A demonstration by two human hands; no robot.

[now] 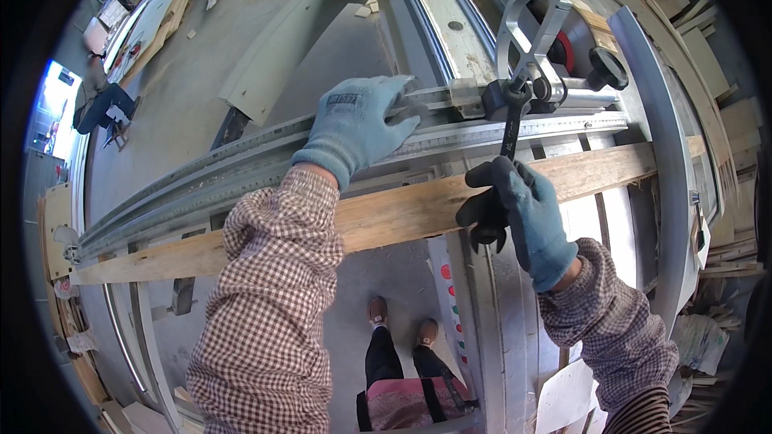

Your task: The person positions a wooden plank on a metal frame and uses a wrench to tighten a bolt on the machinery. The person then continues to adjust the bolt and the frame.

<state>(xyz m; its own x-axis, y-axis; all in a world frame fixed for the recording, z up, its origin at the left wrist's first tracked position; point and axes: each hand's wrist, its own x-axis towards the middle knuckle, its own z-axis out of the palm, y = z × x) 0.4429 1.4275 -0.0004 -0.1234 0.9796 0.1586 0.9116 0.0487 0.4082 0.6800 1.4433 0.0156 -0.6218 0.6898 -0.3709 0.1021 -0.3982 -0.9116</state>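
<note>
Head view: right hand (527, 221) at 3 o'clock's clutching the open-end wrench (511, 133) low, probably leverage; left hand (354, 124), 11 o'clock, half-open, empty, likely bracing metal rail (201, 179).

Daylight glares white at the far-left opening (58, 96); soft light reaches the middle, fairly sharp; the metal rail (547, 125) gleams; straight edges bow toward blackened corners.
</note>
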